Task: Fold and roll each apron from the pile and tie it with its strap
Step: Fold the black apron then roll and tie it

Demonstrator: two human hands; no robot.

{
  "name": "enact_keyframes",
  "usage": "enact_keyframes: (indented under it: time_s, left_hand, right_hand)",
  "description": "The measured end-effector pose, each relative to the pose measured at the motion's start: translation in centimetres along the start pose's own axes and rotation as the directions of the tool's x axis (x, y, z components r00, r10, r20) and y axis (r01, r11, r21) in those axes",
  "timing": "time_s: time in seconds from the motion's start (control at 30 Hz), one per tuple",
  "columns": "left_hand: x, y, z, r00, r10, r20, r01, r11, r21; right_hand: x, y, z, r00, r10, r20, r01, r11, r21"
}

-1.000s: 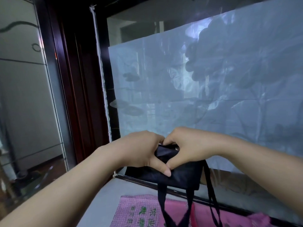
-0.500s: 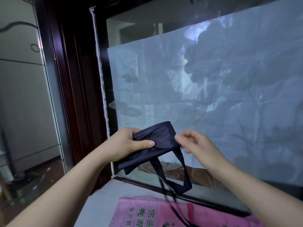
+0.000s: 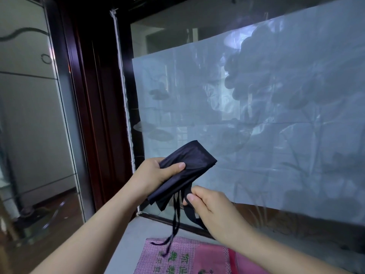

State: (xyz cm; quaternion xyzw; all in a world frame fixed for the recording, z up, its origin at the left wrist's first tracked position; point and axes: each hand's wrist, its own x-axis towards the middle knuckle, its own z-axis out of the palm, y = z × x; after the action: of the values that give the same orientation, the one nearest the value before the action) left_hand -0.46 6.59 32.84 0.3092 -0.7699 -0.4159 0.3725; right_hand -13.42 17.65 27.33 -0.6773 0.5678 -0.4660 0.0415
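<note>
My left hand (image 3: 158,173) gripped the black apron (image 3: 185,167), already folded and rolled into a short flat bundle, thumb pressed across its upper face and the other fingers curled underneath. I held it in the air in front of the frosted window pane (image 3: 276,115), well above the grey ledge (image 3: 136,232). My right hand (image 3: 213,210) pinched the wide strap (image 3: 190,212) between thumb and forefinger just below the bundle's lower end. Two thin cords (image 3: 174,216) hung loose from that end, and their frayed tips dangled over a pink checked cloth (image 3: 177,258) on the ledge.

By my reckoning the folding and rolling of this apron were done and the tying was only starting, since no strap yet circled the roll. The next move would call for leading the strap around the middle of the bundle with my right hand while my left clamped the roll so it could not spring open, then tucking or knotting the end. The slippery fabric could easily loosen if my thumb lifted.
</note>
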Motion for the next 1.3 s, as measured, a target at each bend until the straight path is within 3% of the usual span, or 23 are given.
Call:
enact_keyframes:
  time_s: [0.17, 0.23, 0.3, 0.37, 0.47, 0.6, 0.7, 0.8, 0.9, 1.0, 1.1, 1.17, 1.3]
  left_hand:
    - [-0.3, -0.1, 0.1, 0.998, 0.015, 0.065, -0.013, 1.0, -0.023]
    - [-0.3, 0.0, -0.4, 0.994, 0.041, 0.1, -0.038, 0.999, -0.029]
    - [-0.3, 0.5, -1.7, 0.978, 0.082, 0.191, -0.076, 0.996, -0.035]
    - [-0.5, 1.1, -2.8, 0.936, 0.114, 0.334, -0.123, 0.992, 0.007]
    - [-0.8, 2.2, -3.0, 0.865, 0.121, 0.487, -0.174, 0.983, 0.064]
    - [-0.9, 3.4, -2.1, 0.793, 0.12, 0.597, -0.207, 0.975, 0.079]
    - [-0.8, 3.2, -2.3, 0.817, 0.122, 0.563, -0.198, 0.977, 0.076]
    - [-0.3, 2.3, -3.1, 0.869, 0.14, 0.475, -0.204, 0.975, 0.085]
    - [0.2, 1.4, -3.3, 0.911, 0.117, 0.396, -0.185, 0.973, 0.138]
    - [0.4, 0.9, -3.5, 0.949, 0.083, 0.305, -0.148, 0.969, 0.197]
    - [0.7, 0.1, -3.0, 0.979, 0.06, 0.196, -0.129, 0.925, 0.356]
    - [0.6, 0.0, -1.7, 0.985, 0.089, 0.148, -0.154, 0.837, 0.525]
    - [-0.4, 0.9, 1.4, 0.963, 0.188, 0.192, -0.261, 0.488, 0.833]
  right_hand:
    - [0.0, -0.3, -0.7, 0.968, 0.053, 0.247, -0.083, 0.99, 0.113]
    - [0.2, 0.5, -1.5, 0.905, 0.113, 0.41, -0.271, 0.897, 0.35]
    - [0.8, 1.4, -3.5, 0.875, 0.209, 0.438, -0.418, 0.781, 0.464]
    - [1.6, 2.1, -5.3, 0.905, 0.257, 0.339, -0.401, 0.781, 0.479]
    - [2.6, 0.4, -6.3, 0.96, 0.17, 0.224, -0.24, 0.91, 0.339]
    - [3.3, -2.3, -6.1, 0.931, 0.071, 0.358, -0.217, 0.896, 0.388]
    - [2.6, -2.0, -5.2, 0.921, 0.074, 0.382, -0.23, 0.895, 0.383]
    - [2.0, -1.7, -3.6, 0.942, 0.143, 0.302, -0.225, 0.939, 0.259]
    - [1.3, -0.9, -2.4, 0.978, -0.013, 0.209, 0.055, 0.979, -0.196]
    - [0.7, -0.8, -2.5, 0.956, -0.088, 0.279, 0.237, 0.791, -0.564]
    - [0.9, -1.0, -2.9, 0.921, -0.143, 0.364, 0.369, 0.622, -0.691]
    - [1.3, -2.1, -3.4, 0.886, -0.173, 0.431, 0.448, 0.561, -0.696]
    - [3.2, -3.8, -4.3, 0.809, -0.202, 0.551, 0.57, 0.496, -0.655]
